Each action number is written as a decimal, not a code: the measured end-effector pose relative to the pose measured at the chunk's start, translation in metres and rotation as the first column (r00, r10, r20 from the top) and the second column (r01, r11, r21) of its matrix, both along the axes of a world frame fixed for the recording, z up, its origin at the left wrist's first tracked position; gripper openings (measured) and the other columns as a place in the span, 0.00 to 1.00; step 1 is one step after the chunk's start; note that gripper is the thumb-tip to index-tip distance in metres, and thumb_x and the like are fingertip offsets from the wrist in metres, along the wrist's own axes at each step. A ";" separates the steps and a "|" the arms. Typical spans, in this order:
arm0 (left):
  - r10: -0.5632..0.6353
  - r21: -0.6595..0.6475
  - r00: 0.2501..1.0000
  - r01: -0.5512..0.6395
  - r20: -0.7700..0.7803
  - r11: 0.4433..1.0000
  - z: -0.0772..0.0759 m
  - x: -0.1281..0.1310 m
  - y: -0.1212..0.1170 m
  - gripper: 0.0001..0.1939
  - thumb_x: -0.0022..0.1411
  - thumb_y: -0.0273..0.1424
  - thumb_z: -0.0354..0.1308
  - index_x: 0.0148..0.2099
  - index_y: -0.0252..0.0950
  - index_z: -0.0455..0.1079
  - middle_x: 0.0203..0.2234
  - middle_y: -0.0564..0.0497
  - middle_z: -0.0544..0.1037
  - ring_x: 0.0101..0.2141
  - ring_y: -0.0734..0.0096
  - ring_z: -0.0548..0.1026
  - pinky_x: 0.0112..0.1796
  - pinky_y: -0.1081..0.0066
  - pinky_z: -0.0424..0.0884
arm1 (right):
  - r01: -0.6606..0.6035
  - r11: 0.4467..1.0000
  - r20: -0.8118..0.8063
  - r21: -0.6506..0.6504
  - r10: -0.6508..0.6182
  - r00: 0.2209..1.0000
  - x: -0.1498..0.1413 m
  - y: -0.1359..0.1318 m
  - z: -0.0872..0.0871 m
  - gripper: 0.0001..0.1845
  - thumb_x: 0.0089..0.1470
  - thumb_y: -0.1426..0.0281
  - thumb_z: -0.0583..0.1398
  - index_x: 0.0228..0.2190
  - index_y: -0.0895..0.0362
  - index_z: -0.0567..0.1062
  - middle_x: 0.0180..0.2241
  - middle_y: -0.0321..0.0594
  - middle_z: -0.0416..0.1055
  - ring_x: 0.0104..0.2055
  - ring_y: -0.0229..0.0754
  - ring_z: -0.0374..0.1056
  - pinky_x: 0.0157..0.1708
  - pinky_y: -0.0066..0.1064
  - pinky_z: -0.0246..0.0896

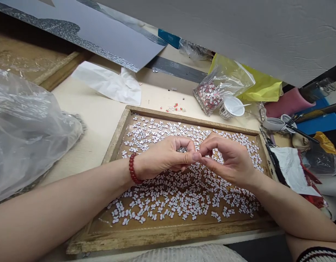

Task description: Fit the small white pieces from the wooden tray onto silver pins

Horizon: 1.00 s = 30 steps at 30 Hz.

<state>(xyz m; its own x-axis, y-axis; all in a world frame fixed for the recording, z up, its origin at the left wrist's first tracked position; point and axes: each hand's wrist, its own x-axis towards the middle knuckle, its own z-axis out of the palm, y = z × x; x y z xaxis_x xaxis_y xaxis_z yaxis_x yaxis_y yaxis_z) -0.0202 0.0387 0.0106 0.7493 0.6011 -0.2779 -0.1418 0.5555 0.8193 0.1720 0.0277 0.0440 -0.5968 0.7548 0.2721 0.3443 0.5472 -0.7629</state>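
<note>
Both hands meet over the middle of a shallow wooden tray [117, 134] strewn with several small white flower-shaped pieces [170, 196]. My left hand [168, 156], with a red bead bracelet [132, 168] on the wrist, is curled and holds a small silvery metal bit between its fingers. My right hand [229, 158] pinches thumb and forefinger together right at my left thumb tip; what it pinches is too small to name.
A large clear plastic bag [28, 131] lies at the left. Behind the tray are white paper [110, 83], a bag of patterned pieces [211, 92], a small white cup [232, 107], a yellow bag [262, 87] and tools at the right.
</note>
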 end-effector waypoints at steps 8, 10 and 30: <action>0.004 -0.037 0.999 -0.002 0.042 0.999 0.000 0.000 0.000 0.19 0.53 0.41 0.64 0.26 0.34 0.61 0.15 0.59 0.65 0.17 0.83 0.56 0.19 0.79 0.46 | 0.054 0.999 0.033 0.008 -0.054 0.998 -0.004 -0.002 0.000 0.02 0.54 0.73 0.59 0.30 0.56 0.69 0.27 0.35 0.68 0.30 0.33 0.64 0.30 0.29 0.62; 0.014 -0.039 0.999 -0.012 0.043 0.999 -0.001 0.001 0.000 0.18 0.56 0.43 0.61 0.26 0.34 0.63 0.15 0.58 0.66 0.16 0.83 0.55 0.19 0.78 0.46 | 0.046 0.999 0.015 -0.001 -0.046 0.999 -0.002 -0.004 0.002 0.01 0.55 0.73 0.58 0.30 0.57 0.69 0.27 0.36 0.68 0.31 0.34 0.64 0.31 0.30 0.62; 0.095 -0.072 0.992 -0.089 0.078 0.993 0.001 0.000 0.003 0.16 0.65 0.35 0.50 0.26 0.34 0.63 0.16 0.57 0.59 0.17 0.81 0.49 0.20 0.76 0.45 | 0.051 0.909 0.673 0.413 -0.342 0.656 0.053 0.030 -0.025 0.07 0.58 0.72 0.52 0.29 0.57 0.68 0.29 0.44 0.69 0.35 0.45 0.64 0.37 0.38 0.61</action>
